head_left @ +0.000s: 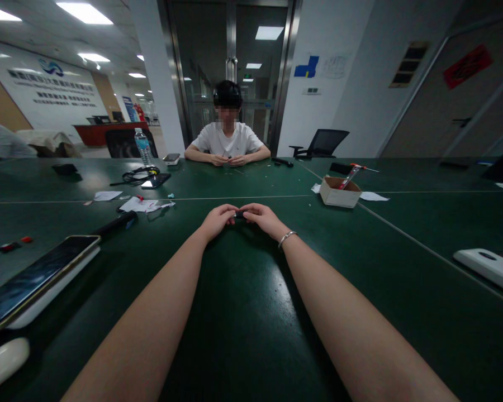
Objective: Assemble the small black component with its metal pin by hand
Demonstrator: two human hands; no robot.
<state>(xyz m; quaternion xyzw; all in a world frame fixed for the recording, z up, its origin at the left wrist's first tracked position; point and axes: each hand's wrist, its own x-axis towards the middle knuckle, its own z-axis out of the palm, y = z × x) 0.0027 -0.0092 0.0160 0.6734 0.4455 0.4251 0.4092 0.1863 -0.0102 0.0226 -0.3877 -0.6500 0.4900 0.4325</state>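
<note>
Both my forearms stretch out over the dark green table (251,312). My left hand (218,220) and my right hand (263,218) meet at the middle, fingers curled and pinched together on a small dark object (239,214). Most of that object is hidden by my fingertips, so I cannot name it. A thin bracelet (286,238) sits on my right wrist.
A phone (33,279) on a white block lies at left, a dark pen (115,223) beyond it. Papers (140,205), a water bottle (142,146) and cables lie further back. A small cardboard box (339,191) stands at right, a white device (488,268) at far right. A person (227,139) sits opposite.
</note>
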